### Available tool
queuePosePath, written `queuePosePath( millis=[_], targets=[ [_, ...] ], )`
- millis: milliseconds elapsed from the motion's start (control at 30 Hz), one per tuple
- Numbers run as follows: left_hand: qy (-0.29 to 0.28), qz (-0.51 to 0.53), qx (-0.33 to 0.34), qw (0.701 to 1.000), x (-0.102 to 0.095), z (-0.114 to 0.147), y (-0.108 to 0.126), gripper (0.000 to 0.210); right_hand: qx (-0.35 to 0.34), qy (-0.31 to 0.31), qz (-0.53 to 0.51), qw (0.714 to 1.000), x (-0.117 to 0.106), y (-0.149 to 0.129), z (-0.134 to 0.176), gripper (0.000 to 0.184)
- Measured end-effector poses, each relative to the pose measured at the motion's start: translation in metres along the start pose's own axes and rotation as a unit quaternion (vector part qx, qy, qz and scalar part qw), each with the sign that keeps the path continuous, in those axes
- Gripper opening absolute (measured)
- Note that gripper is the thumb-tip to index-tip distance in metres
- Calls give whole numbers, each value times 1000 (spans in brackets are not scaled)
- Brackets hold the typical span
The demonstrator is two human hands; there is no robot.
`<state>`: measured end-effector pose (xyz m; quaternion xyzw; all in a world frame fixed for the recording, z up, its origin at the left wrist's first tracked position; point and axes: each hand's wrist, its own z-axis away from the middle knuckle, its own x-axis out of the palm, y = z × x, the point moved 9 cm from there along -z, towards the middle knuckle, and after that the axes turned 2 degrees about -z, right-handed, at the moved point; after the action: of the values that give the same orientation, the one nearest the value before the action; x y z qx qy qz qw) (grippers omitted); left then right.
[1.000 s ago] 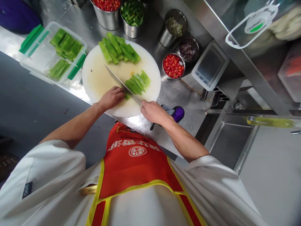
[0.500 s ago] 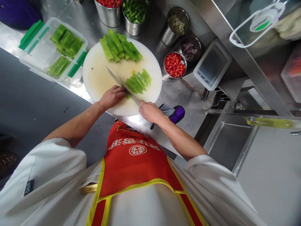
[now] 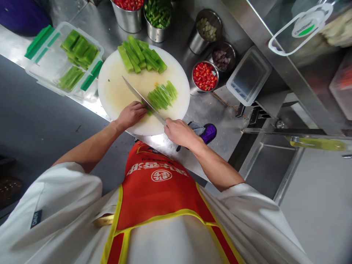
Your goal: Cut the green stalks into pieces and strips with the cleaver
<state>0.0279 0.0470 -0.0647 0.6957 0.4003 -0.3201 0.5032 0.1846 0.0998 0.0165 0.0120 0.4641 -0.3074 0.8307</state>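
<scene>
My right hand [image 3: 180, 131] is wrapped round the handle of a kitchen knife [image 3: 139, 96]. The blade lies across a round white cutting board [image 3: 110, 88], its tip pointing to the far left. With fingers curled, my left hand [image 3: 133, 113] presses against the near-left side of the blade and holds down a celery piece [image 3: 149, 112], mostly hidden by the fingers and knife. On the blade's other side lies a fanned pile of thin celery slices [image 3: 162, 96]. Thicker celery sticks [image 3: 141, 55] are heaped at the board's far edge.
Left of the board stands a clear box [image 3: 67, 40] with green clips, holding cut celery. Metal cups of red chilli [image 3: 205, 76], purple onion [image 3: 221, 59], pale cubes [image 3: 206, 30] and green pieces [image 3: 158, 14] line the back. A purple-and-grey item [image 3: 208, 133] lies near my right wrist.
The knife tip has swung slightly left, and the right hand has shifted a little to the right. My left hand stays beside the blade. The whole view has moved slightly.
</scene>
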Motion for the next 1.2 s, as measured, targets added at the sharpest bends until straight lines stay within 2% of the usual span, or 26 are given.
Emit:
queuePosePath(
  millis=[100,200,333,467,700,967,1200],
  targets=[
    [4,17,-7,1000,0,0,-1,32,17,-9,-4,1000,7,-1,-11,32],
    [8,15,-10,1000,-1,1,-2,32,7,8,-3,1000,5,-3,-17,32],
    [6,10,-14,1000,0,1,-2,32,-7,16,-1,1000,0,-2,-6,31],
    [9,17,-15,1000,0,1,-2,32,4,13,-3,1000,6,1,-5,29],
    [13,-38,4,999,-1,4,3,34,2,19,-7,1000,13,-2,-22,29],
    [12,-20,-19,1000,2,8,-3,34,-8,9,1,1000,-1,-3,3,32],
    [15,-19,-18,1000,0,6,-1,36,10,-4,-5,1000,13,1,-12,30]
  ],
)
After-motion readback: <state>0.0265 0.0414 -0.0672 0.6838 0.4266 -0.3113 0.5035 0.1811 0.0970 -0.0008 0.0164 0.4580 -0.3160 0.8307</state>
